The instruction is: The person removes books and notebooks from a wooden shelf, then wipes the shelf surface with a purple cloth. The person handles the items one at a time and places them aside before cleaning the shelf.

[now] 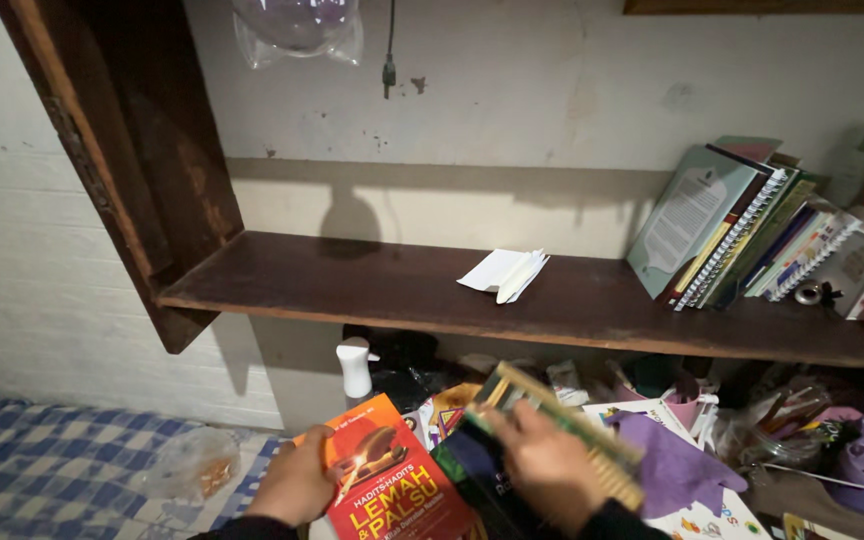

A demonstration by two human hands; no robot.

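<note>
- While your left hand (297, 485) clasps the orange book (392, 480) by its left edge, that book lies face up just to the hand's right, its lower end cut off by the frame.
- Your right hand (547, 465) is closed around a blurred stack of books (567, 435), gripped from above; the stack tilts down toward the right, and a dark book (477, 470) sits just left of the hand, touching the orange one.
- Above both hands, the front edge of the wooden shelf (372, 290) runs across; it is mostly bare there, with only a folded white paper (504, 272) near its middle.
- Up and right of your right hand, leaning books (742, 235) crowd the shelf's far end.
- Right of that hand, a purple cloth (672, 460) and mixed clutter press close.
- Left of your left hand lies a checked blue bedcover (42, 465) with a clear plastic bag (187, 460) on it.
- A white dispenser bottle (356, 368) stands under the shelf, above your left hand.
</note>
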